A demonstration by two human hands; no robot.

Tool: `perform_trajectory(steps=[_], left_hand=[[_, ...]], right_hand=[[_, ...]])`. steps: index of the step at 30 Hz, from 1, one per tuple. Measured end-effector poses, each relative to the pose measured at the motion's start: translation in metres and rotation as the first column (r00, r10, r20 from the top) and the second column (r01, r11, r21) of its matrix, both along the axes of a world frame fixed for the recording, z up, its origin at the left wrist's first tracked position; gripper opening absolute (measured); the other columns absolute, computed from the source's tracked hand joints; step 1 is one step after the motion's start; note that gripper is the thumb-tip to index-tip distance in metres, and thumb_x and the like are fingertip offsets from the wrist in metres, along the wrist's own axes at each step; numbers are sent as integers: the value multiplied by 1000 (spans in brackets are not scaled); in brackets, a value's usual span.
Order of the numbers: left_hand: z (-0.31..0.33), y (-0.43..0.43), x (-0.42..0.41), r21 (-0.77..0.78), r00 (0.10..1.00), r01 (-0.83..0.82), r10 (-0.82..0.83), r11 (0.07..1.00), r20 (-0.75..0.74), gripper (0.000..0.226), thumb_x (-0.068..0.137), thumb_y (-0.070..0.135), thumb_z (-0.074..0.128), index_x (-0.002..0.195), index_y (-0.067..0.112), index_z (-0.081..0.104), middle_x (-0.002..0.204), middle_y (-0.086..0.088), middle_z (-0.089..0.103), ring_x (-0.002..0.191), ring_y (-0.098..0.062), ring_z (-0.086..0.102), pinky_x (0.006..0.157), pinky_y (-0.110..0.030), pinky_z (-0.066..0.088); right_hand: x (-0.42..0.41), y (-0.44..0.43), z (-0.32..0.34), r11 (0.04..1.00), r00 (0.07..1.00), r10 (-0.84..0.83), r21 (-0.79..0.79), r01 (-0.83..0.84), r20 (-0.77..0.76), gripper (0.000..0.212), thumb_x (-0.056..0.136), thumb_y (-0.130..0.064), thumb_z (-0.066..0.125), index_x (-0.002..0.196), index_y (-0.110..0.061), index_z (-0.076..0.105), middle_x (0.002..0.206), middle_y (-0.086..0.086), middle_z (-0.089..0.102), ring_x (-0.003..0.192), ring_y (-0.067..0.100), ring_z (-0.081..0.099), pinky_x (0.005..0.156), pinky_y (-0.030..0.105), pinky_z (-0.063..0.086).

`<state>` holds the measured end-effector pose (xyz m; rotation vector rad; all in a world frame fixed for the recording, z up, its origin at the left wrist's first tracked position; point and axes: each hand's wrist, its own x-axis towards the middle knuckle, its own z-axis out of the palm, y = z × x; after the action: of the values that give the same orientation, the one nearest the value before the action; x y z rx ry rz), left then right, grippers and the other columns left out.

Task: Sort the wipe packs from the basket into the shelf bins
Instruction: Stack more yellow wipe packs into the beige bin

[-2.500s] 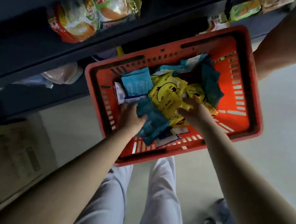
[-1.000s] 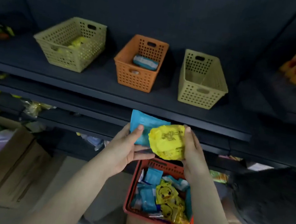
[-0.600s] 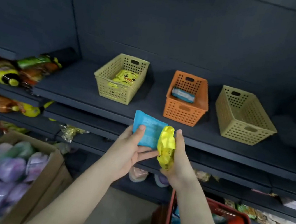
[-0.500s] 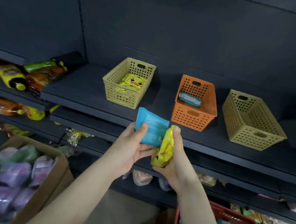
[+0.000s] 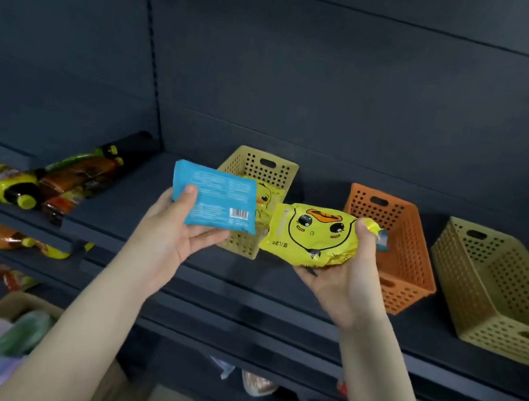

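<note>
Your biggest risk is a mix-up across the shelf [image 5: 164, 187]: each pack sits in front of the wrong bin. The blue pack [image 5: 214, 200] is up before the left yellow bin [image 5: 258, 169], which already holds a yellow duck pack [image 5: 265, 197], while the blue one in the orange bin [image 5: 399, 238] shows only as a sliver behind your right thumb. Drop straight ahead and both land wrong; judging by the colours, your arms will need to cross or swap. The far right yellow bin [image 5: 494, 287] looks empty and could tempt you too.

The lesser risk is a slip, since both packs are soft, glossy and lightly held.

Your left hand [image 5: 177, 236] is raised palm up, thumb pressed on the blue pack's near face, fingers closed underneath it. Your right hand [image 5: 343, 278] cradles the yellow pack [image 5: 313, 237] from below, thumb hooked over its right end, fingers curled under and mostly hidden. Both forearms reach up and forward, the packs just beside each other, not touching, above the shelf edge
</note>
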<state>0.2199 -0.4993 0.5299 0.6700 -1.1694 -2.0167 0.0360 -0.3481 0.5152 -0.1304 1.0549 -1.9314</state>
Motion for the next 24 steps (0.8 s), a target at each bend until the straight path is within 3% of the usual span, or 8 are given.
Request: perform_trajectory(steps=[5, 9, 12, 14, 18, 21, 24], left_hand=[[-5, -44, -32, -98, 985, -131, 141, 986, 102, 31, 100, 24, 50, 130, 16, 48, 122, -10, 64, 98, -22, 71, 72, -35, 59], [-7, -73, -48, -181, 967, -189, 215, 965, 139, 55, 98, 11, 53, 136, 48, 36, 122, -3, 53, 96, -27, 70, 65, -38, 60], [-8, -92, -61, -278, 960, -130, 190, 952, 204, 30, 100, 12, 48, 118, 35, 58, 130, -11, 50, 101, -31, 66, 65, -35, 59], [-6, -102, -73, -251, 958, -94, 156, 964, 242, 19, 100, 25, 49, 112, 28, 65, 126, -11, 55, 100, -29, 67, 66, -34, 60], [-1, -121, -94, -231, 944, 90, -9, 969, 329, 44, 81, 62, 54, 111, 31, 64, 107, 2, 71, 93, -12, 71, 68, -28, 58], [-2, -135, -108, -314, 930, 163, -39, 935, 365, 22, 85, 53, 60, 102, 38, 63, 94, 11, 75, 85, -6, 72, 76, -31, 59], [-8, -152, -119, -366, 937, 162, -27, 916, 348, 21, 91, 43, 60, 108, 31, 65, 95, 8, 75, 86, -9, 72, 81, -38, 59]], right_hand=[[-34, -55, 5, 995, 998, 61, -80, -61, 3, 45, 93, -44, 54, 132, -22, 52, 121, 6, 68, 109, 30, 66, 94, 50, 50], [-50, -89, 12, 994, 995, 91, -59, -92, -28, 36, 95, -40, 55, 126, -21, 55, 117, 5, 71, 106, 28, 68, 90, 51, 53], [-58, -111, 12, 992, 991, 113, -40, -117, -77, 35, 97, -41, 50, 125, -20, 55, 115, 4, 71, 105, 26, 68, 92, 52, 52], [-62, -128, 10, 992, 987, 122, -8, -123, -110, 40, 96, -43, 49, 128, -18, 53, 118, 6, 70, 107, 26, 67, 89, 51, 54], [-63, -161, 4, 997, 986, 65, 42, -59, -152, 46, 95, -40, 52, 132, -11, 51, 120, 12, 68, 109, 31, 66, 84, 51, 56], [-57, -180, -3, 995, 969, 48, 92, -26, -242, 47, 96, -41, 50, 130, -9, 53, 119, 13, 68, 109, 31, 66, 89, 52, 54], [-55, -192, -6, 984, 932, -8, 162, 72, -362, 44, 97, -45, 47, 125, -12, 57, 112, 9, 72, 103, 26, 69, 89, 49, 55]])
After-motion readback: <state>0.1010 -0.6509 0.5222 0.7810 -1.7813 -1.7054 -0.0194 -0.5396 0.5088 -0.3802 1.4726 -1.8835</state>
